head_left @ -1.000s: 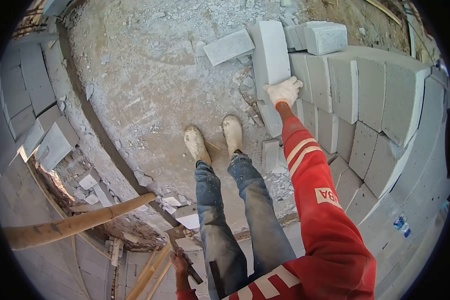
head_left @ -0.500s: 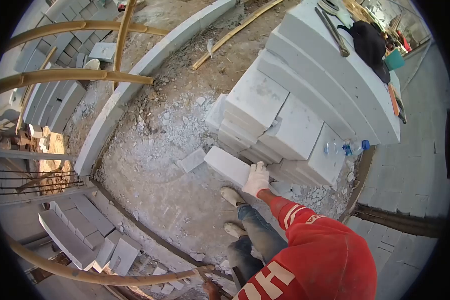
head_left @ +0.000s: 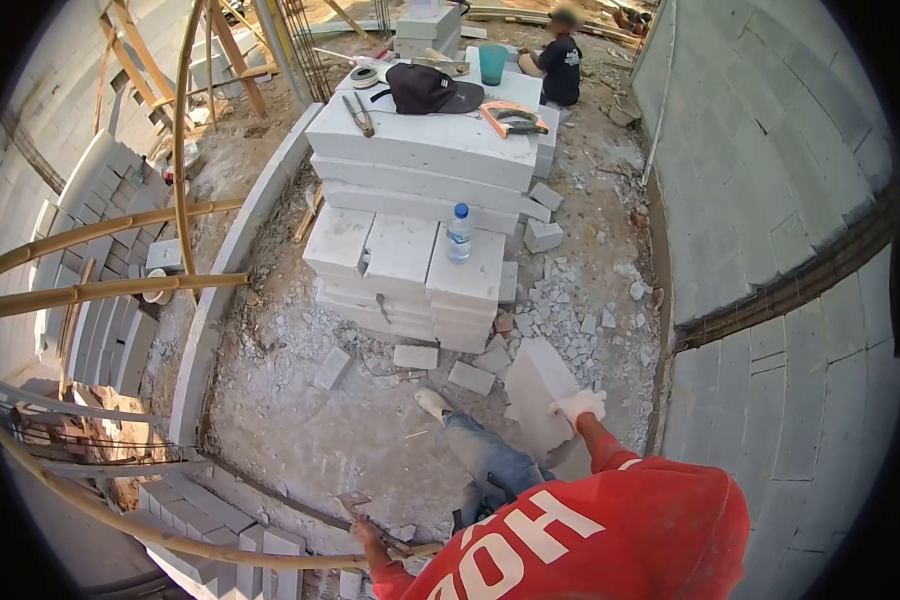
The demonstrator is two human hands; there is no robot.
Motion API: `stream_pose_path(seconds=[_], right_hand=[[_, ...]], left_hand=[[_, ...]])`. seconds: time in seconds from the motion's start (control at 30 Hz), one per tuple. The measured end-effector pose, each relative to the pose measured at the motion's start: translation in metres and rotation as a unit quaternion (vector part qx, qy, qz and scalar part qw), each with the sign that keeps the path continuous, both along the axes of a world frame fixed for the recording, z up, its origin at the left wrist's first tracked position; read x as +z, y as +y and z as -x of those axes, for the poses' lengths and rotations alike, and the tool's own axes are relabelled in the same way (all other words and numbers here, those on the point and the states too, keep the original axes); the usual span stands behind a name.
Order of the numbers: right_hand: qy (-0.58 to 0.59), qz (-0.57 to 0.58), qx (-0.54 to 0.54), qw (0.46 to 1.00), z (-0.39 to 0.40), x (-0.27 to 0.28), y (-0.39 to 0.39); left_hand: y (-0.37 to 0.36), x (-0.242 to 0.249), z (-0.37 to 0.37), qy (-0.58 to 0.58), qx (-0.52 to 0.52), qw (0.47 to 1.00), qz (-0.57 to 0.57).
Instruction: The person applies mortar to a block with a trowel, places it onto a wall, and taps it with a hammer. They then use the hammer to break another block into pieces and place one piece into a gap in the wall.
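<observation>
My right hand (head_left: 579, 405), in a white glove, grips the right edge of a pale concrete block (head_left: 540, 388), which is tilted with its broad face showing. This block is in front of the stacked blocks (head_left: 465, 290), on their right. My left hand (head_left: 368, 533), low on the left, is closed on a tool with a flat brownish head (head_left: 352, 502); its exact kind I cannot tell. Broken block pieces (head_left: 470, 377) lie on the ground just left of the gripped block.
A water bottle (head_left: 459, 234), black cap (head_left: 425, 90), pliers (head_left: 360, 117), orange-handled saw (head_left: 510, 118) and green cup (head_left: 492, 64) stand or lie on the stacks. A person (head_left: 560, 58) sits behind. Bamboo poles (head_left: 120, 290) cross the left; a block wall (head_left: 770, 150) rises right.
The view has swung up and right. The long block beside the stack has left its place; my right hand now has a block farther right. My left hand has come further into view with the tool.
</observation>
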State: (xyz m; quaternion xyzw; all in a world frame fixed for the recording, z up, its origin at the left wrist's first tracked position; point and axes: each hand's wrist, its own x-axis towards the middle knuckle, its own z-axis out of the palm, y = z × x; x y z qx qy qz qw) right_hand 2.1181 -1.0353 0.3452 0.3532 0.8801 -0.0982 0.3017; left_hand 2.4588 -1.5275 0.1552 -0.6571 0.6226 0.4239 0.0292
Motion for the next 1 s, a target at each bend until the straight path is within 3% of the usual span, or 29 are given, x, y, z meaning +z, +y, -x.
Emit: stream_pose_path(seconds=[0.03, 0.07, 0.13, 0.23, 0.33, 0.4, 0.67, 0.8, 0.9, 1.0], right_hand=[[0.014, -0.015, -0.066, 0.998, -0.010, -0.006, 0.024], [0.022, -0.013, -0.069, 0.997, -0.015, 0.003, 0.039], [0.092, -0.057, -0.184, 0.977, -0.034, 0.026, 0.065], [0.120, -0.116, -0.208, 0.964, -0.044, 0.032, 0.115], [0.123, -0.101, -0.224, 0.961, -0.047, 0.072, 0.150], [0.114, -0.118, -0.220, 0.962, -0.051, 0.065, 0.184], [0.028, -0.132, -0.115, 0.984, -0.049, 0.053, 0.296], [-0.075, -0.123, -0.024, 0.989, -0.033, 0.036, 0.347], [-0.102, -0.096, 0.009, 0.990, -0.011, 0.021, 0.366], [-0.094, -0.119, 0.116, 0.982, 0.028, 0.003, 0.381]], left_hand=[[0.022, 0.036, 0.012, 0.009, 0.049, 0.998, -0.040], [0.030, 0.034, 0.014, 0.017, 0.046, 0.998, -0.038], [0.048, 0.035, 0.001, -0.086, -0.084, 0.993, 0.012], [0.085, 0.036, -0.021, -0.142, -0.148, 0.979, 0.001], [0.124, 0.039, -0.040, -0.154, -0.160, 0.974, -0.042], [0.149, 0.041, -0.045, -0.156, -0.159, 0.972, -0.069], [0.259, 0.042, -0.045, -0.146, -0.123, 0.973, -0.128], [0.327, 0.056, -0.030, -0.138, -0.046, 0.976, -0.162], [0.368, 0.053, -0.016, -0.130, 0.012, 0.974, -0.184], [0.410, 0.046, 0.005, -0.122, 0.059, 0.967, -0.218]])
